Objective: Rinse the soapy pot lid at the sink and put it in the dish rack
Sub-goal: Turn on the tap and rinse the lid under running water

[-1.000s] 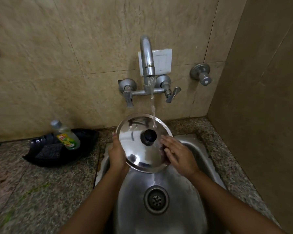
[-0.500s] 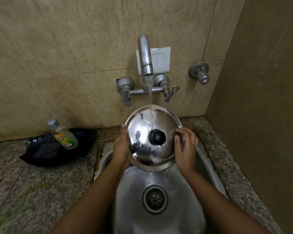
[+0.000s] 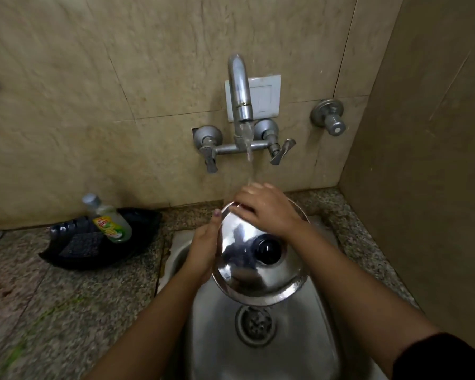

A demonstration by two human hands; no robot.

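Note:
A shiny steel pot lid with a black knob is held tilted over the steel sink. My left hand grips the lid's left rim. My right hand lies flat across the lid's far top edge, fingers spread, right under the water falling from the tap. The water stream hits my right hand's fingers. No dish rack is in view.
A black tray with a scrub pad and a dish soap bottle sits on the granite counter left of the sink. A second valve sticks out of the wall at right. A side wall closes off the right. The sink drain is below the lid.
My right hand has gone from gripping the lid's right rim to lying across its top edge under the stream. The lid has tipped lower and nearer to me; my left hand keeps its grip.

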